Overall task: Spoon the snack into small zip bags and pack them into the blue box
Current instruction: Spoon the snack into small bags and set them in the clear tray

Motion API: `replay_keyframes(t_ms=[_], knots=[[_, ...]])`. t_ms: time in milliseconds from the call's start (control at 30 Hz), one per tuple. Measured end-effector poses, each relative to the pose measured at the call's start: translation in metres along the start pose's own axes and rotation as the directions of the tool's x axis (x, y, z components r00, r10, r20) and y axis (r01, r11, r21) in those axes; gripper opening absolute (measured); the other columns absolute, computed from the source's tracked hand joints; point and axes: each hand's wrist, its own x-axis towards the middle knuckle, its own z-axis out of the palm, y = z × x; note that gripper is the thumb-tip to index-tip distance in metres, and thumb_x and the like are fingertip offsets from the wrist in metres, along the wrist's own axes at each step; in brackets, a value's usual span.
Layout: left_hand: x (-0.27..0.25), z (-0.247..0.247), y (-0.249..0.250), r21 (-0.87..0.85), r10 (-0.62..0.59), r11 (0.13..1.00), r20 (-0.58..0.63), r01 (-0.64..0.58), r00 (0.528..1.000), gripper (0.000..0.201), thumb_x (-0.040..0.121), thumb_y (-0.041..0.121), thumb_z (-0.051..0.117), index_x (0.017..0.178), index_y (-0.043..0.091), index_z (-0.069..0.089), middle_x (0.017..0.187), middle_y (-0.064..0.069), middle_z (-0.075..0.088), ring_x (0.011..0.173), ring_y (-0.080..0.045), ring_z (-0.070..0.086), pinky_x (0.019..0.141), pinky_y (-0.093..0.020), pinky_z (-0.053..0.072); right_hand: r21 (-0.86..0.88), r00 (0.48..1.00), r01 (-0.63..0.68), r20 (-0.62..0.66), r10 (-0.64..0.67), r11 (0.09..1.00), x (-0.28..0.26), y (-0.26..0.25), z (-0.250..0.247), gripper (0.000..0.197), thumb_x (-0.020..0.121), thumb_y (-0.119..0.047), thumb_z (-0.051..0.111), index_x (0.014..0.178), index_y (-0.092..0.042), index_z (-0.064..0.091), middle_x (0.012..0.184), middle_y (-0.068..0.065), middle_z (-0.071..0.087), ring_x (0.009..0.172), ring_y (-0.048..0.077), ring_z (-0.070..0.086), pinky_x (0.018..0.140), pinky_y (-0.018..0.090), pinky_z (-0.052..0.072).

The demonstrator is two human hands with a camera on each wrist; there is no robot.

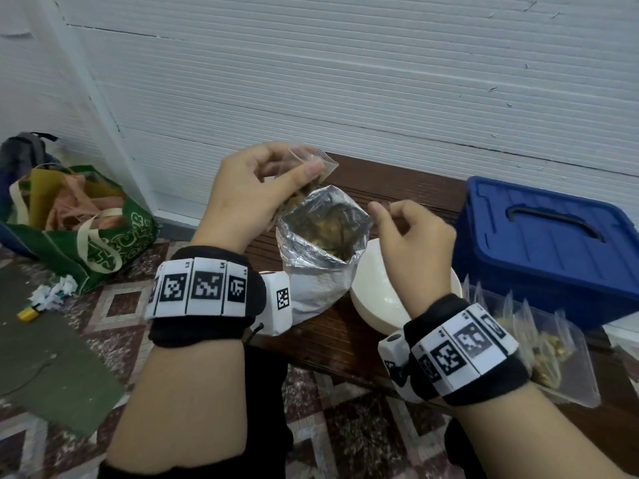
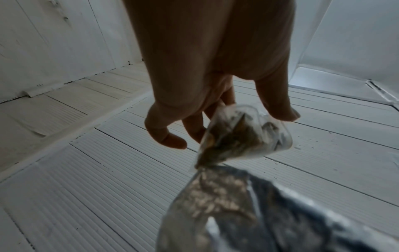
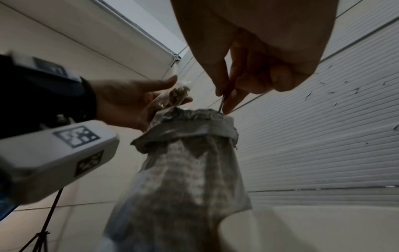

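Far left of the head view: green tote bag [image 1: 103, 233] on the patterned floor, stuffed with fabric or paper; crumpled white scraps [image 1: 55, 292] lie just below it.

Left of centre: left hand [image 1: 242, 198] raised over the mouth of the foil snack bag. Thumb and fingers curl round a small zip bag [image 1: 311, 167], pinching it near its top edge; in the left wrist view the zip bag [image 2: 241, 134] hangs from the fingertips [image 2: 282, 110], partly filled with brownish snack, its lower corner touching the foil rim.

Centre: foil snack bag [image 1: 318, 257] stands upright on the dark wooden table [image 1: 332, 340], top open and rolled outward, snack visible inside.

Right of centre: right hand [image 1: 411, 236] held at the right side of the foil bag's rim, fingers curled in. In the right wrist view thumb and forefinger pinch a thin metal handle [image 3: 222, 100] that points down into the bag; most likely the spoon, though its bowl is hidden. White bowl [image 1: 373, 299] sits beneath this hand, just beside the foil bag.

Lower right: clear plastic tray [image 1: 567, 368] holding several filled zip bags standing in a row.

Right edge: blue box [image 1: 546, 250] on the table, lid on, dark handle lying flat on top.
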Motion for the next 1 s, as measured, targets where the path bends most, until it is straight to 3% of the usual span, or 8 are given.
replay_keyframes(t_ms=[300, 433, 567, 633, 733, 833, 933, 1000], knots=[[0.000, 0.009, 0.006, -0.013, 0.061, 0.998, 0.028, -0.060, 0.998, 0.020, 0.075, 0.030, 0.076, 0.093, 0.020, 0.073, 0.104, 0.010, 0.074, 0.097, -0.008, 0.069, 0.083, -0.022, 0.054, 0.062, 0.994, -0.099, 0.061, 0.095, 0.993, 0.000, -0.003, -0.004, 0.021, 0.087, -0.037, 0.065, 0.077, -0.019, 0.069, 0.068, -0.013, 0.063, 0.067, -0.006, 0.055, 0.062, 0.005, 0.037], [-0.003, 0.022, 0.015, -0.071, 0.096, 0.993, 0.082, -0.090, 0.992, 0.021, 0.079, 0.020, 0.075, 0.099, 0.013, 0.073, 0.103, 0.006, 0.074, 0.095, -0.007, 0.069, 0.077, -0.017, 0.052, 0.203, 0.991, -0.123, -0.021, 0.130, 0.971, 0.008, -0.017, -0.025, 0.030, 0.095, -0.040, 0.053, 0.079, -0.021, 0.071, 0.071, 0.001, 0.068, 0.060, 0.006, 0.053, 0.059, 0.013, 0.039], [-0.009, 0.045, 0.023, -0.118, 0.128, 0.987, 0.157, -0.110, 0.979, 0.020, 0.080, 0.018, 0.074, 0.100, 0.016, 0.072, 0.101, 0.004, 0.075, 0.094, -0.009, 0.070, 0.078, -0.020, 0.054, 0.351, 0.982, -0.168, -0.025, 0.189, 0.921, 0.015, -0.030, -0.051, 0.032, 0.093, -0.040, 0.055, 0.072, -0.026, 0.074, 0.069, -0.002, 0.071, 0.076, 0.019, 0.066, 0.072, 0.027, 0.046], [-0.012, 0.059, 0.025, -0.127, 0.147, 0.984, 0.203, -0.123, 0.968, 0.022, 0.080, 0.019, 0.074, 0.102, 0.015, 0.072, 0.104, 0.003, 0.074, 0.097, -0.010, 0.070, 0.083, -0.022, 0.054, 0.403, 0.982, -0.181, 0.032, 0.184, 0.897, 0.015, -0.034, -0.065, 0.038, 0.093, -0.037, 0.057, 0.059, -0.028, 0.071, 0.055, -0.009, 0.064, 0.077, 0.017, 0.068, 0.076, 0.029, 0.048], [-0.018, 0.082, 0.024, -0.110, 0.161, 0.985, 0.274, -0.135, 0.948, 0.023, 0.081, 0.015, 0.074, 0.104, 0.011, 0.072, 0.103, 0.003, 0.074, 0.096, -0.005, 0.069, 0.085, -0.020, 0.052, 0.426, 0.984, -0.177, 0.057, 0.169, 0.887, 0.013, -0.030, -0.083, 0.039, 0.091, -0.026, 0.061, 0.054, -0.019, 0.067, 0.042, -0.015, 0.051, 0.054, 0.003, 0.057, 0.061, 0.018, 0.042], [-0.024, 0.102, 0.022, -0.095, 0.186, 0.982, 0.330, -0.163, 0.925, 0.025, 0.082, 0.015, 0.074, 0.106, 0.022, 0.071, 0.095, 0.007, 0.074, 0.088, -0.002, 0.069, 0.081, -0.019, 0.052, 0.363, 0.983, -0.180, 0.038, 0.179, 0.914, 0.012, -0.020, -0.096, 0.025, 0.088, -0.020, 0.064, 0.064, -0.019, 0.069, 0.044, -0.017, 0.053, 0.049, -0.003, 0.050, 0.056, 0.012, 0.036], [-0.027, 0.113, 0.018, -0.047, 0.204, 0.978, 0.380, -0.201, 0.902, 0.032, 0.079, 0.027, 0.076, 0.109, 0.029, 0.069, 0.100, 0.007, 0.074, 0.094, -0.004, 0.069, 0.088, -0.028, 0.054, 0.315, 0.983, -0.182, 0.020, 0.185, 0.932, 0.013, -0.010, -0.109, 0.022, 0.087, -0.019, 0.065, 0.065, -0.020, 0.070, 0.048, -0.017, 0.056, 0.051, -0.004, 0.050, 0.058, 0.013, 0.038], [-0.027, 0.119, 0.014, 0.001, 0.160, 0.984, 0.437, -0.178, 0.885, 0.050, 0.071, 0.039, 0.081, 0.118, 0.028, 0.067, 0.105, 0.010, 0.073, 0.099, -0.002, 0.067, 0.092, -0.028, 0.051, 0.270, 0.985, -0.171, 0.021, 0.172, 0.948, 0.012, -0.004, -0.117, 0.022, 0.087, -0.021, 0.065, 0.067, -0.020, 0.071, 0.056, -0.013, 0.063, 0.054, -0.004, 0.052, 0.059, 0.014, 0.039]])
